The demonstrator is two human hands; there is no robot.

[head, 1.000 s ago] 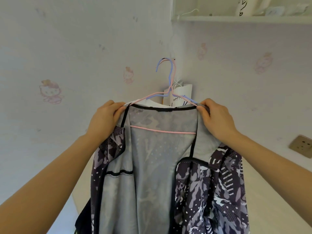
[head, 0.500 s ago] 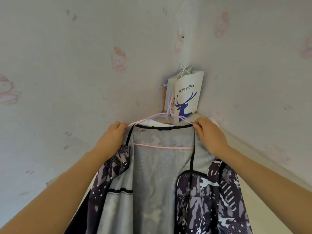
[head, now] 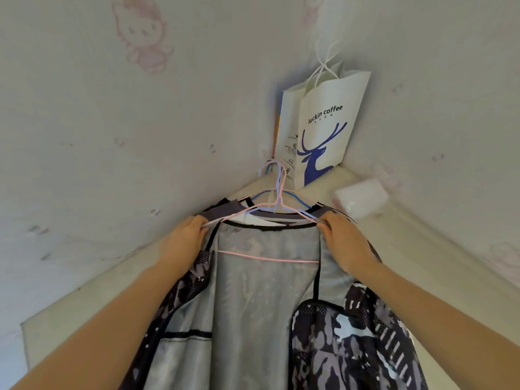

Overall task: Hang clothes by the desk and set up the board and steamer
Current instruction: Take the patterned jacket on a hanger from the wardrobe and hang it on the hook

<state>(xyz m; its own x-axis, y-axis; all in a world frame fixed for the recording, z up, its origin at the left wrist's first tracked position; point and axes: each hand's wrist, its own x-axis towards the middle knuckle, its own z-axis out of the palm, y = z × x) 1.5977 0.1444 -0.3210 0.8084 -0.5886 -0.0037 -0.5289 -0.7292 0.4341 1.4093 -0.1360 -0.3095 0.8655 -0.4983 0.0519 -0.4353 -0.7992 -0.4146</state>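
A dark camouflage jacket [head: 346, 339] with a grey mesh lining hangs open on a pink wire hanger [head: 267, 257]. A blue wire hanger [head: 298, 202] with a white garment lies just behind it. My left hand [head: 183, 240] grips the jacket's left shoulder and the hanger end. My right hand [head: 344, 243] grips the right shoulder the same way. Both hanger hooks rise toward the corner of the room, in front of a white paper bag; what they hook on is not visible.
A white paper coffee bag [head: 323, 128] with a blue deer hangs in the wall corner. A cream ledge [head: 439, 249] runs along both walls. A small white plastic-wrapped packet [head: 360, 199] lies on the ledge at the right.
The jacket and hangers have come down in front of the corner with the paper bag, and my view has tilted downward. Both hands keep the same hold on the shoulders.
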